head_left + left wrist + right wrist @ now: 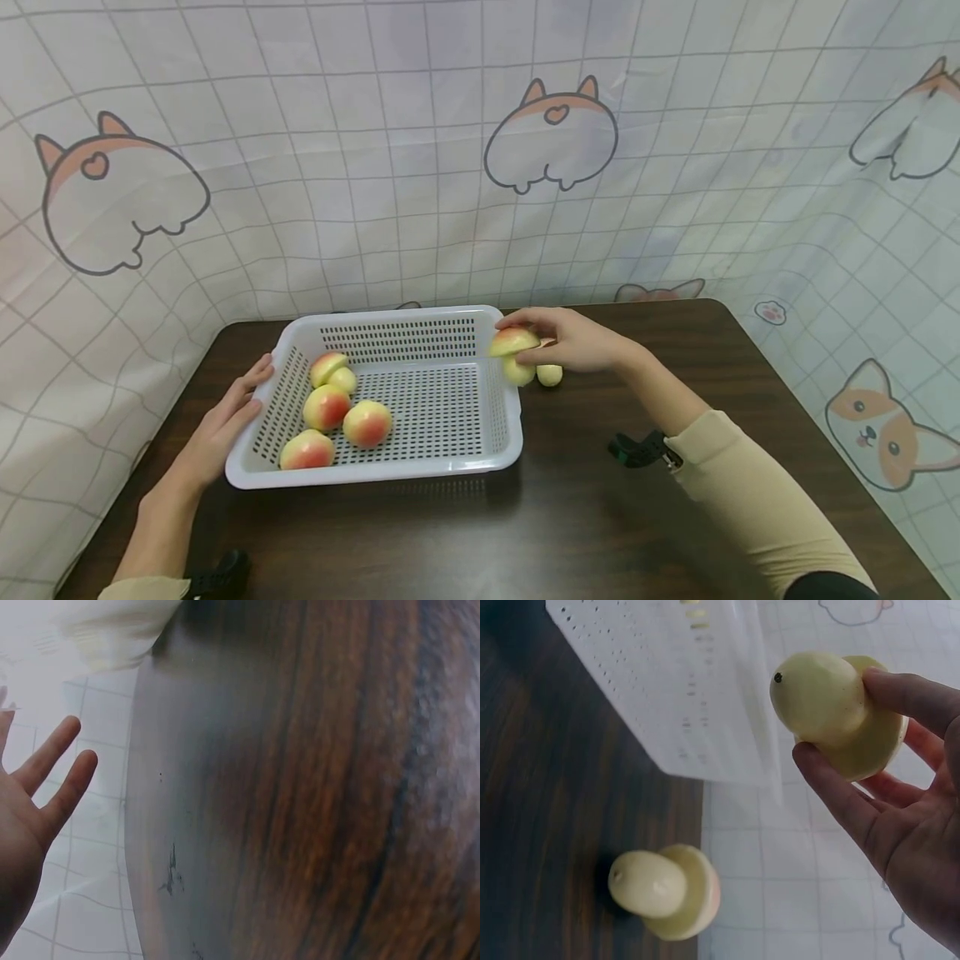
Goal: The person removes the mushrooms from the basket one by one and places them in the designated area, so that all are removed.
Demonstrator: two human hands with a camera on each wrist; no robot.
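In the head view my right hand [573, 340] pinches a toy mushroom [513, 340], with a red-and-yellow cap and pale stem, at the right rim of a white perforated basket [375, 477]. The right wrist view shows thumb and fingers around this mushroom's cap, its stem [810, 694] pointing away from the palm. A second mushroom [649, 885] lies on the table just outside the basket. My left hand [225, 417] rests against the basket's left side, fingers extended. Inside the basket's left half sit several more mushrooms [367, 423], one on its side with the stem showing.
The dark wooden table [465, 542] carries the basket and ends at a wall covered by a white checked cloth [420, 208] with cartoon dogs. A black strap [637, 450] hangs at my right wrist, another [217, 577] at the left.
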